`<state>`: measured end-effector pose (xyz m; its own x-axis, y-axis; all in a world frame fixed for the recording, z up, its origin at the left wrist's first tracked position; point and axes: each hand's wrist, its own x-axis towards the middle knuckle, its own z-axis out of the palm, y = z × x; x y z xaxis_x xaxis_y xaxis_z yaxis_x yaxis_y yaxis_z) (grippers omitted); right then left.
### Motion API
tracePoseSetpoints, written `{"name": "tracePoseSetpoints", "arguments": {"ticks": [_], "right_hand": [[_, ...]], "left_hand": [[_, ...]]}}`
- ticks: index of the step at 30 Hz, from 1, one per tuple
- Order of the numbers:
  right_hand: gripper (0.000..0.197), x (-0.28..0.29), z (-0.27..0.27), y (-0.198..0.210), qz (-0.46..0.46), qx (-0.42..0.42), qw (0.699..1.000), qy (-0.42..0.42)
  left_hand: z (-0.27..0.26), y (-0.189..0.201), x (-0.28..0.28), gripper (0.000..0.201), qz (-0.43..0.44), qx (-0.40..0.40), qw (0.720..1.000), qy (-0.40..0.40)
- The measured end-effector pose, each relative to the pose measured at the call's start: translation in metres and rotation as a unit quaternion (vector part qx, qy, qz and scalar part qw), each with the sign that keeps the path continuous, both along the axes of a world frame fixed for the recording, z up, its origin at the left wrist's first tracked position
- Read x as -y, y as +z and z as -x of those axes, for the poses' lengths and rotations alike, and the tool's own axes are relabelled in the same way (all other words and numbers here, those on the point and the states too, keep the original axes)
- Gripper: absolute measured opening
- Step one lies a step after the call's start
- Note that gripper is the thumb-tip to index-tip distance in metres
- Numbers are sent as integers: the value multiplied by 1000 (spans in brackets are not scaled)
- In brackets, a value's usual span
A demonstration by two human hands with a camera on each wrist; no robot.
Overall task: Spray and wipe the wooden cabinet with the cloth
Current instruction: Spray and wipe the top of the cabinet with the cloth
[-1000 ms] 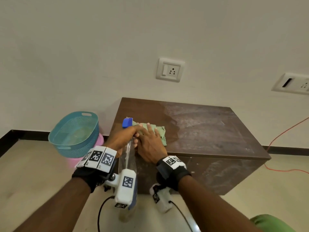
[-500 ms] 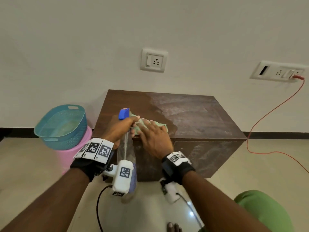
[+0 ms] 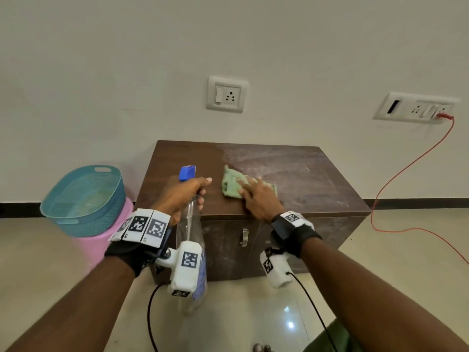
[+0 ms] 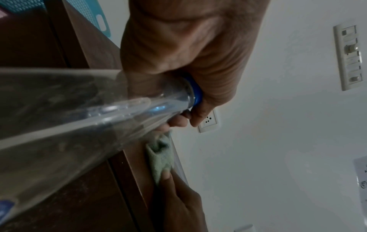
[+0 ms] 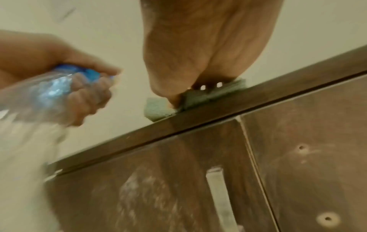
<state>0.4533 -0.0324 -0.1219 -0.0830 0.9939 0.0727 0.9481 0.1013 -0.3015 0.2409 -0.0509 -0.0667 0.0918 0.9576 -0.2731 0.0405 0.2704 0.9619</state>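
A dark wooden cabinet (image 3: 291, 179) stands against the wall, its top partly dull with streaks. A crumpled green cloth (image 3: 232, 185) lies on the top near the front edge. My right hand (image 3: 256, 196) presses flat on the cloth (image 5: 158, 108) with straight fingers. My left hand (image 3: 182, 194) grips the neck of a clear spray bottle (image 3: 190, 232) with a blue head (image 3: 187, 172), held over the cabinet's front left corner. The bottle (image 4: 79, 113) fills the left wrist view, with the cloth (image 4: 160, 157) beyond it.
A teal basket (image 3: 83, 199) sits on a pink tub (image 3: 101, 240) left of the cabinet. A red cable (image 3: 411, 163) runs from the wall socket down to the floor at right. The cabinet doors (image 5: 198, 180) have a metal handle (image 3: 244, 237).
My right hand has slid the cloth rightwards and a little back along the top. The left hand with the bottle has parted from it and stays at the left.
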Motion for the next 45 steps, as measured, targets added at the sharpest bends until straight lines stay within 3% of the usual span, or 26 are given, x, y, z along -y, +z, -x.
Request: {"name": "tracePoseSetpoints", "arguments": {"ticks": [1,3,6,8,10,14,18,20,24,26,31,33,37,42,45], "right_hand": [[44,-11,-1,0,37,19,998,-50],[51,-23,25,1,98,66,992,-50],[56,-10,71,8,103,97,984,110],[47,-9,65,16,101,34,984,142],[43,-25,38,17,99,6,991,88],[47,-69,26,10,118,73,990,-26],[49,-75,77,15,148,90,979,108],[49,-80,68,18,136,87,978,136],[46,-113,12,14,107,113,987,-25],[45,-125,16,17,117,131,983,-48],[52,-138,65,31,150,144,969,136],[54,-154,50,35,143,154,972,105],[56,-172,21,35,111,180,976,-41],[60,-191,68,25,118,166,973,110],[64,-199,55,31,113,176,969,132]], "left_hand": [[0,1,0,20,3,-6,1000,-9],[-1,2,-3,21,11,-12,1000,-23],[-3,7,-9,20,28,9,999,-45],[-5,8,-12,19,45,22,997,-53],[-5,5,-13,19,59,31,997,-50],[-4,-3,-17,25,66,33,996,-54],[-6,-3,-25,30,68,29,995,-68],[-5,-1,-31,30,75,30,994,-67],[-1,-1,-39,30,82,70,993,-38],[-1,-2,-41,29,80,75,994,-30],[-12,-5,-46,29,98,95,990,-32],[-17,-2,-48,31,103,101,989,-42],[-27,-6,-56,35,93,95,989,-64],[-35,-15,-63,39,113,85,989,-41],[-35,-17,-68,43,127,104,986,-43]]}}
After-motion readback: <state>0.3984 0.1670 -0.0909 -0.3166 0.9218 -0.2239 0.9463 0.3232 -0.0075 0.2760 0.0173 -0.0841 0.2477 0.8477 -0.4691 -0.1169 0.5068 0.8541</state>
